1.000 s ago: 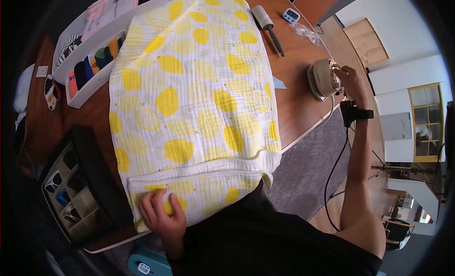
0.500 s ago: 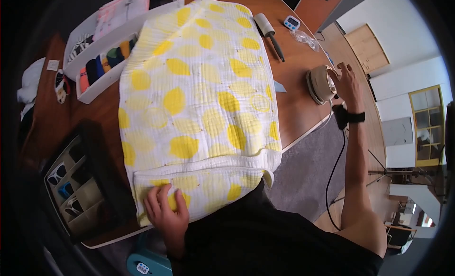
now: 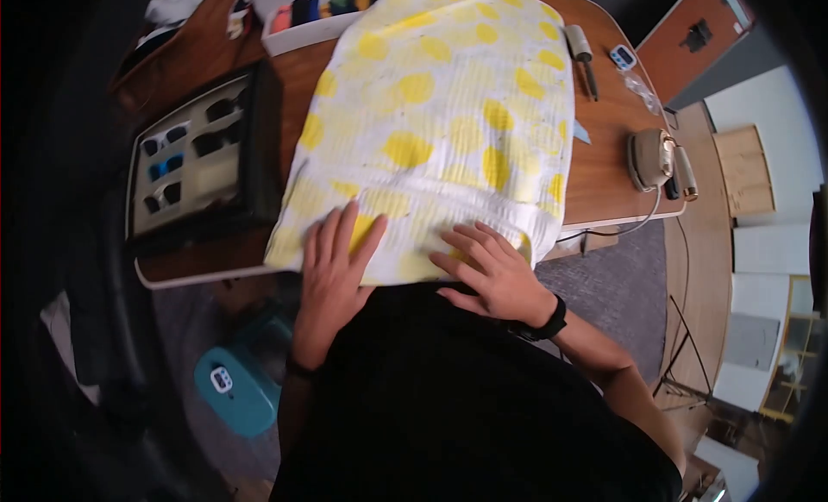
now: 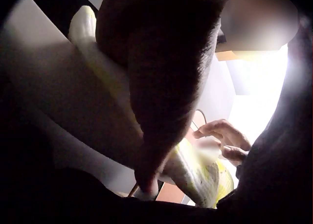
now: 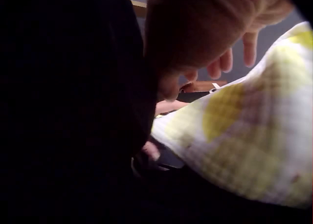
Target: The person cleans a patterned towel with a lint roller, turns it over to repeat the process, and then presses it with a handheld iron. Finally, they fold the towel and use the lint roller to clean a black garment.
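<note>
A white cloth with yellow lemons (image 3: 461, 131) lies along the table, its near part folded over at the front edge. The left hand (image 3: 332, 265) rests on the fold's left part with fingers spread. Over the right part of the fold is the right hand (image 3: 496, 273), fingers spread and slightly bent; whether it touches the cloth is unclear in the head view. The right wrist view shows the right hand (image 5: 210, 38) with fingers hanging beside the lemon cloth (image 5: 244, 131). In the left wrist view the left hand (image 4: 161, 72) is dark, with cloth (image 4: 195, 172) beyond it.
A beige corded appliance (image 3: 651, 157) stands at the table's right edge. Behind it lie a lint roller (image 3: 581, 49), a timer (image 3: 622, 58) and clear plastic. On the left are an eyewear case (image 3: 194, 157) and a white box (image 3: 315, 32) of rolled cloths. A teal stool (image 3: 237, 398) stands below.
The right hand has left the beige appliance and come over to the cloth's near fold. The left hand remains on the fold, its fingers now straighter. The head view has shifted.
</note>
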